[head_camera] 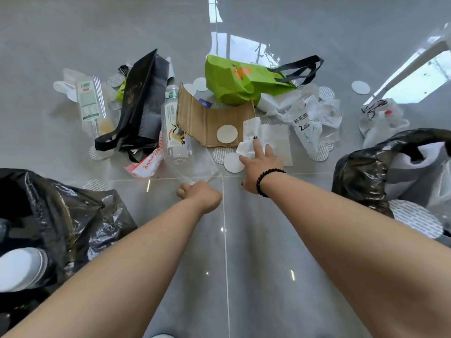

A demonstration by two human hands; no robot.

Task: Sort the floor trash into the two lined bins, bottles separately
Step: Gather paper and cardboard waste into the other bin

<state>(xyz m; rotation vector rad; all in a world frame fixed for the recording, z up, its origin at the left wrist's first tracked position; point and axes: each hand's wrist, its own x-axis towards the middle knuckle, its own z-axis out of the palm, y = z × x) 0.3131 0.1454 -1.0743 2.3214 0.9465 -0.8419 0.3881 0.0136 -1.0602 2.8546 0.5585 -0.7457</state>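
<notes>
Clear plastic bottle (173,123) lies on floor (244,240), long axis 12-to-6, at 11 o'clock from my left hand (199,195), fingers pinching a clear bag (192,164). Right hand (261,164), farther off, fingers closing on white tissue (251,137).

Bare floor (256,240) between bins free; litter pile (210,118) blocks ahead

Glossy grey tiled floor (256,240) mirrors bright windows.
</notes>
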